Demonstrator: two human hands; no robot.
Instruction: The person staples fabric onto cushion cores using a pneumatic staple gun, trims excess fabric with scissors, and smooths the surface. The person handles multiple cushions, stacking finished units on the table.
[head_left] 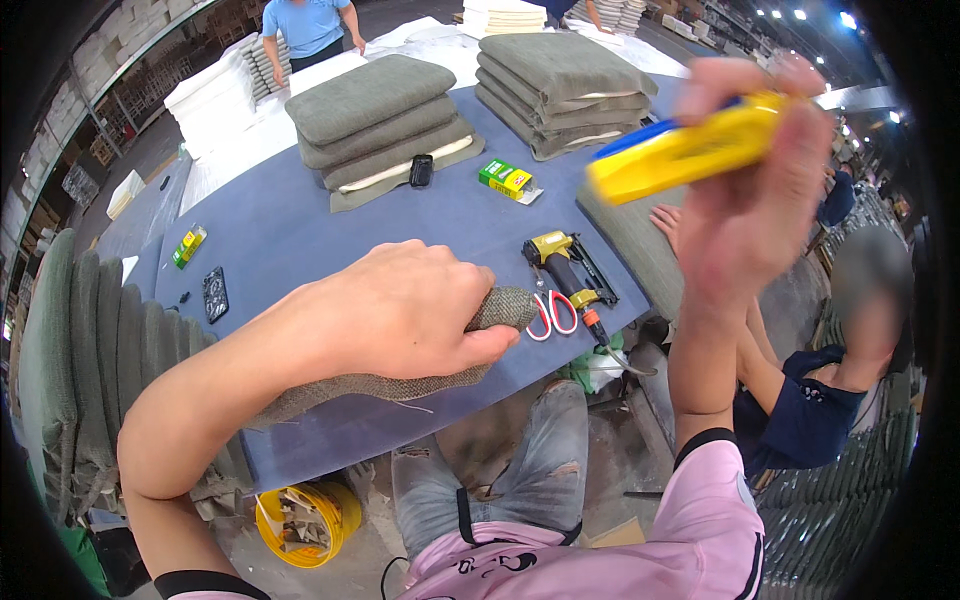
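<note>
My left hand (390,310) is closed round the edge of a grey-green woven fabric piece (506,308). Much of that piece is hidden under my hand and forearm, and a loose thread hangs from its near edge. Raised high on the right, my right hand (750,190) holds a yellow block-like object with a blue edge (690,150) between fingers and thumb; motion blurs it and its kind is unclear. Just beyond my left hand lie red-and-white-handled scissors (552,315), partly hidden, and a yellow-and-black air staple gun (570,268) with an orange hose fitting.
Two stacks of grey-green cushions (375,110) (560,85) stand at the table's far side. Small green-yellow boxes (508,181) and a phone (215,294) lie on the blue table (260,240). More cushions (90,350) line the left. A yellow bucket (345,515) stands below. A co-worker (810,410) sits right.
</note>
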